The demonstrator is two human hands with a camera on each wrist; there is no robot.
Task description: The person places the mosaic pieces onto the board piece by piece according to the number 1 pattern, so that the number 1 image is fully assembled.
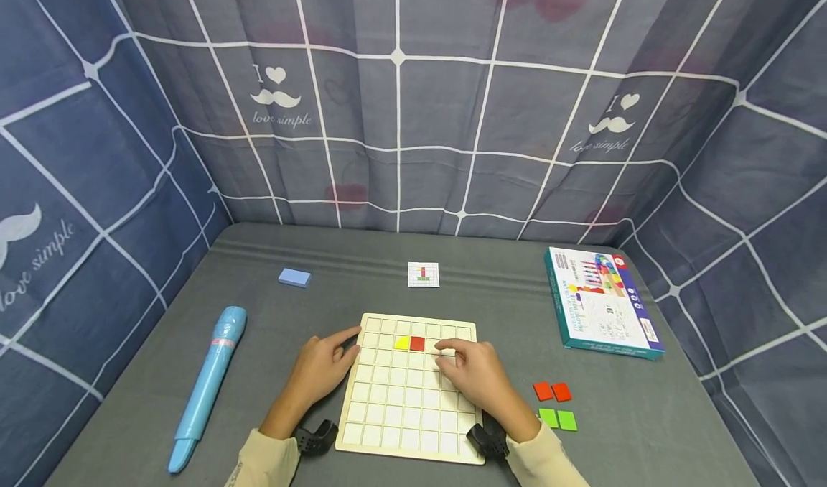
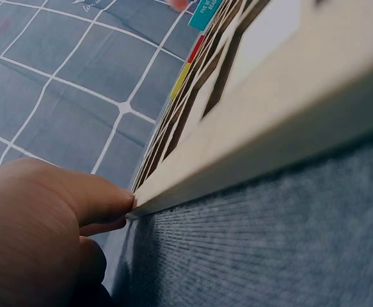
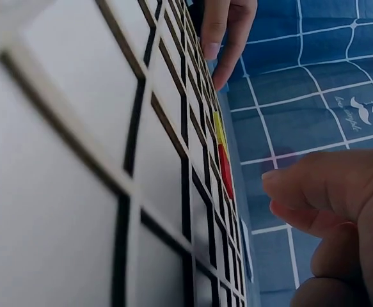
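Note:
A light wooden grid board with white cells lies on the table. In its second row from the far side, a yellow piece with a rounded corner sits left of a red square. My left hand touches the board's left side near the far corner, index finger and thumb against the edge. Over the right part of the board hovers my right hand, thumb and index finger bent toward each other with a gap and nothing visible between them; its other fingers curl under.
Two red squares and two green squares lie right of the board. Behind it are a small pattern card and a blue block. A game box stands at right, a long blue case at left.

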